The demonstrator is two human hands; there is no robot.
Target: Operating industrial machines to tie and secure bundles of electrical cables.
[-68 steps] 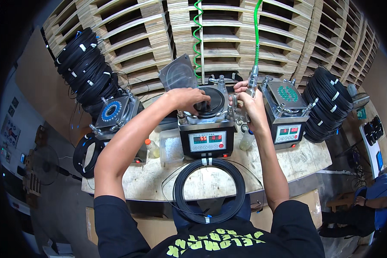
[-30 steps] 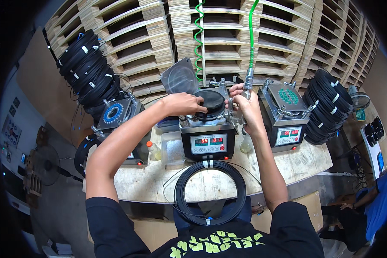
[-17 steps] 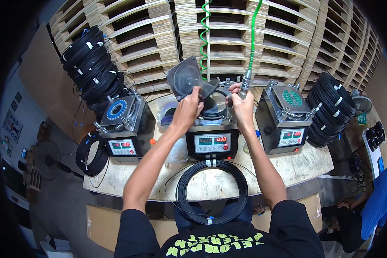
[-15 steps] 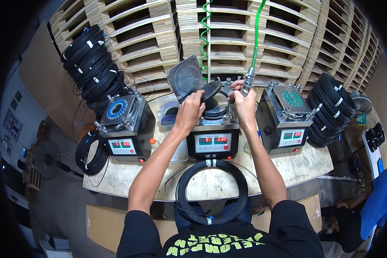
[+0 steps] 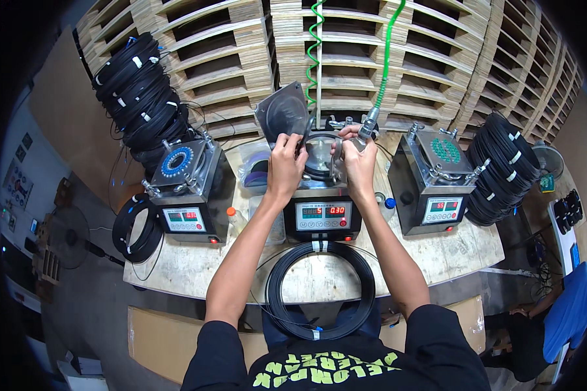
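My left hand (image 5: 286, 168) is closed at the tilted square metal plate (image 5: 282, 112), fingers curled on a dark round pad, now mostly hidden behind them. My right hand (image 5: 359, 159) grips a metal air blow gun (image 5: 366, 130) fed by a green hose (image 5: 389, 52). Its front end is hidden by my fingers. Between my hands lies the round platen (image 5: 319, 151) of the middle polishing machine (image 5: 324, 215), its surface uncovered. A black cable coil (image 5: 274, 280) with white ties rests at the table's near edge, in front of that machine.
Similar machines stand left (image 5: 189, 189) with a blue-ringed plate and right (image 5: 434, 186) with green connectors. Tall black cable stacks (image 5: 137, 98) (image 5: 502, 169) flank them. Two bottles (image 5: 235, 218) (image 5: 386, 208) stand between machines. Wooden pallets (image 5: 209, 58) rise behind. Another person (image 5: 571, 313) is at right.
The dark pad has turned and moved left with my left hand, baring the platen. My right hand has brought the blow gun left and nearer, beside the platen.
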